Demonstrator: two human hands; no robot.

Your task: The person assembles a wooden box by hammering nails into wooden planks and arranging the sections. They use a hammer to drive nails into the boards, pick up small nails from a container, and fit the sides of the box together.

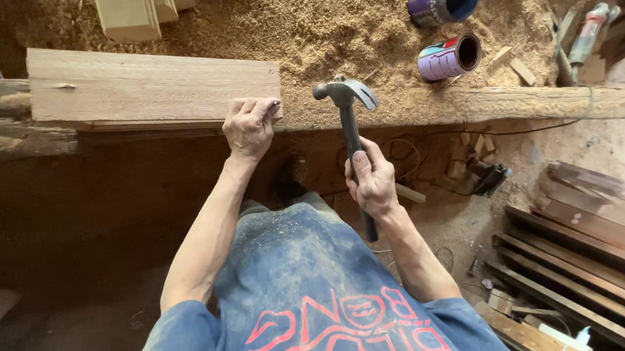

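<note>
Nearest to me, my right hand point(373, 182) is wrapped tight around the handle of a claw hammer point(349, 118), about at the middle of the handle, and the steel head is raised a little above the front edge of the workbench point(513, 103). My left hand point(249, 127) rests on the right end of a pale wooden board point(152, 88) that lies flat along this front edge; the thumb and forefinger are pinched together at the board's near right corner, I think on a small nail, but it is too small for me to be sure. I judge the step as setting the nail before the first blow. The next move calls for a light, short tap, straight down, while the fingers stay low and off the line of the hammer head. Behind the board the workbench is covered with sawdust. Toward its far right side two purple cans point(449, 56) lie tipped over, near each other.
</note>
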